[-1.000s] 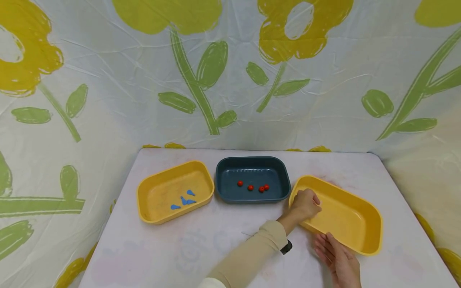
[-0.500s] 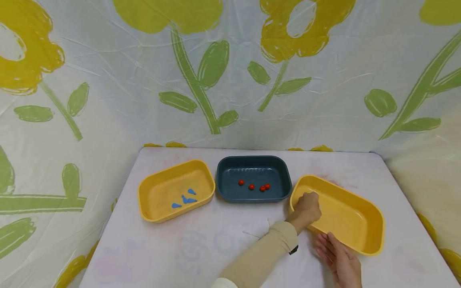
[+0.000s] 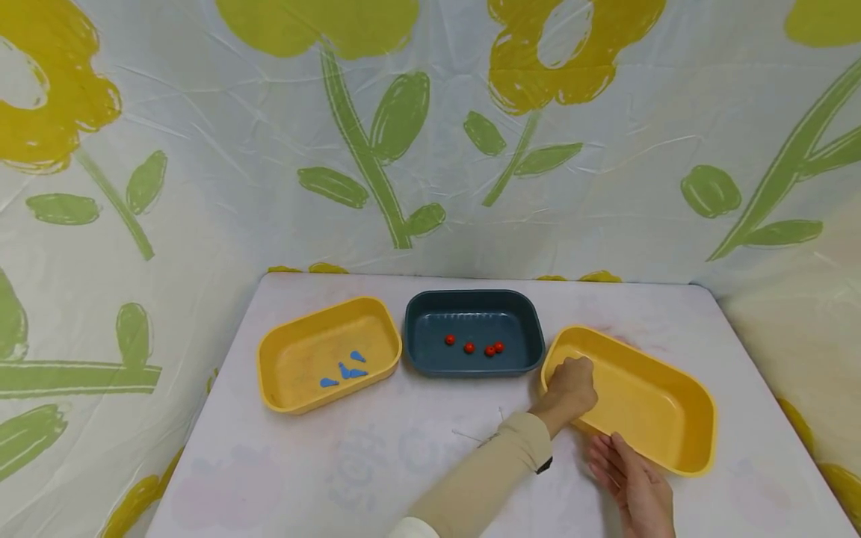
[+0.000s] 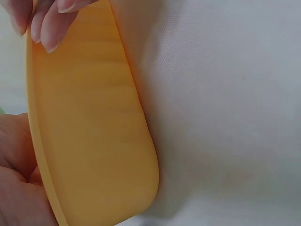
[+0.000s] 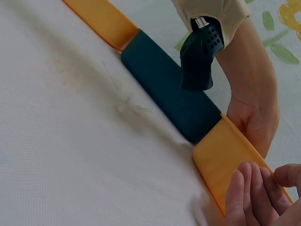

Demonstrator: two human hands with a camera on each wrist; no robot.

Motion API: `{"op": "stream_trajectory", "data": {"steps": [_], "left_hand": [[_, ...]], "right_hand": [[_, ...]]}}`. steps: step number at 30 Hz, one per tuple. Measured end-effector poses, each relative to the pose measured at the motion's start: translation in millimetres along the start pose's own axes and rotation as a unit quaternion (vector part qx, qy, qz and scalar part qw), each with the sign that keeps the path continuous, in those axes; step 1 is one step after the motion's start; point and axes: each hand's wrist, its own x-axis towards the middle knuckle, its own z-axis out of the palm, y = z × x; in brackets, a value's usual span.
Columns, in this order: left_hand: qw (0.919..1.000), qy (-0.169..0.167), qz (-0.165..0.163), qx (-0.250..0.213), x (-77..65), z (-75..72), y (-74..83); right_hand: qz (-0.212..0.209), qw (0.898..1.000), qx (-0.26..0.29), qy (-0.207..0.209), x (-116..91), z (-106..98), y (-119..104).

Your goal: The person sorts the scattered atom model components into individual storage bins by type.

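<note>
My left hand [image 3: 572, 388] reaches over the near left side of the right yellow tray [image 3: 693, 441]. Its fingers are curled down inside; their tips and anything between them are hidden in the head view. In the left wrist view, part of the left hand [image 4: 14, 160] shows behind the tray's rim. My right hand [image 3: 635, 478] pinches the tray's front rim, thumb on top and fingers along the outer wall, as the right hand [image 5: 258, 197] in the right wrist view shows. No loose piece shows in the visible part of this tray.
A dark teal tray [image 3: 474, 299] at the centre back holds several small red round pieces [image 3: 468, 348]. On the left, another yellow tray [image 3: 289, 351] holds several blue teardrop-shaped pieces [image 3: 328, 382]. Thin threads lie on the white tabletop [image 3: 323, 471]. Flower-printed cloth [image 3: 269, 149] surrounds the table.
My left hand has turned and moved slightly right inside the tray, so its fingertips are now out of sight. The right hand stays at the rim.
</note>
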Motion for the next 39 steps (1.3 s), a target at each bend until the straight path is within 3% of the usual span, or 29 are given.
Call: {"op": "stream_trajectory", "data": {"steps": [7,12,23,28,39], "left_hand": [[0.9953,0.005,0.019,-0.095,-6.9,-9.0,-7.6],[0.9846,0.012,0.049,-0.167,-13.5,-16.4,-15.1],[0.9595,-0.006,0.138,-0.245,-23.2,-32.4,-41.8],[0.9393,-0.021,0.145,-0.31,-28.6,-39.4,-54.7],[0.9193,-0.025,0.154,-0.361,-39.6,-48.9,-78.2]], "right_hand": [[-0.003,1.0,-0.004,0.005,0,0,0],[-0.004,1.0,0.008,0.004,-1,1,0],[-0.004,1.0,-0.003,0.022,3,2,2],[0.0,0.999,-0.017,0.035,3,3,2],[-0.002,0.999,-0.015,0.042,3,2,3]]}}
